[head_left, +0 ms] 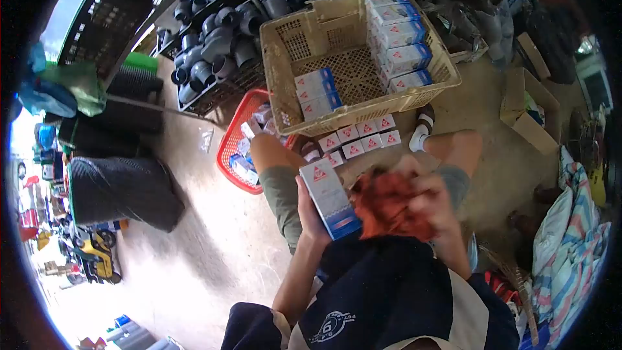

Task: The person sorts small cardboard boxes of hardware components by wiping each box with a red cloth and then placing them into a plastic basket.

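My left hand (309, 215) is closed around a white and blue cardboard box (329, 196) with a red triangle mark, tilted in front of my lap. A crumpled orange-red cloth (387, 204) is bunched in my right hand (433, 199), just right of the box. Motion blurs this hand, and the cloth hides part of its fingers. Beyond my knees, several similar small boxes (353, 149) stand in rows on the floor. A large yellowish plastic crate (291, 39) behind them holds stacked boxes (403, 39) on its right and a smaller group (316, 94) at its front left.
A red basket (223, 152) with small boxes sits by my left knee. Grey pipe fittings (217, 42) fill crates at the back left. A dark mesh roll (123, 191) lies on the left. An opened cardboard box (528, 113) and striped sacking (564, 240) are on the right.
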A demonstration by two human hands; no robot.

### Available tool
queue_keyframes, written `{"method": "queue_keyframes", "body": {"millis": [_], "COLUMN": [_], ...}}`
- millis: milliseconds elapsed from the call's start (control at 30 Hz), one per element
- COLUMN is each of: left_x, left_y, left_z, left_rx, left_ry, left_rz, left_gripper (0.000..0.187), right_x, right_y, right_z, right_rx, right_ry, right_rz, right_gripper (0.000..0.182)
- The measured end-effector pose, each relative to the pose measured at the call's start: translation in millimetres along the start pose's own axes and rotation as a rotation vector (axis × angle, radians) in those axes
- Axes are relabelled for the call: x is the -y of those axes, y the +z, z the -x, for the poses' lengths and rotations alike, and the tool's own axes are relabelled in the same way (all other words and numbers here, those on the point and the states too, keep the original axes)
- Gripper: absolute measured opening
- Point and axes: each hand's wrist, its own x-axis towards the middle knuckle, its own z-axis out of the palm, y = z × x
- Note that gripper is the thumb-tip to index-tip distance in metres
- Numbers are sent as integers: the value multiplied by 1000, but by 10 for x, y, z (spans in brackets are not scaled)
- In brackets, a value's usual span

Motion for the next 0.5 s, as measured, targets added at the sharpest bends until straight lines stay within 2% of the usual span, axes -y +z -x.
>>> {"method": "queue_keyframes", "body": {"millis": [33, 100, 167, 200, 233, 267, 300, 367, 400, 433, 500], "left_x": [-19, -26, -57, -38, 11, 48, 137, -35, -136, -277, -410], "left_y": [113, 441, 363, 283, 192, 160, 163, 99, 23, -30, 49], "left_z": [5, 45, 150, 243, 297, 339, 394, 356, 318, 283, 277], "left_rx": [36, -205, -197, -285, -317, -350, -447, -486, -441, -365, -390], "left_ry": [37, 184, 226, 181, 187, 191, 241, 108, 197, 197, 239], "left_rz": [-3, -359, -639, -754, -825, -896, -900, -629, -651, -371, -477], "left_gripper": [75, 73, 66, 63, 58, 54, 53, 52, 55, 56, 54], "right_x": [75, 82, -94, -166, -144, -112, -91, -157, -196, -213, -241], "right_y": [304, 752, 1063, 1094, 1106, 1161, 1203, 1254, 1299, 1309, 1332], "right_z": [-170, -322, -335, -464, -603, -685, -729, -621, -485, -400, -205], "right_rx": [115, 116, -74, -162, -229, -262, -296, -97, -53, 22, 87], "right_ry": [-143, -284, -347, -436, -451, -378, -304, -423, -363, -408, -318], "right_rz": [268, 622, 823, 850, 872, 828, 781, 900, 906, 860, 832], "right_gripper": [32, 29, 29, 25, 23, 24, 26, 31, 34, 35, 30]}}
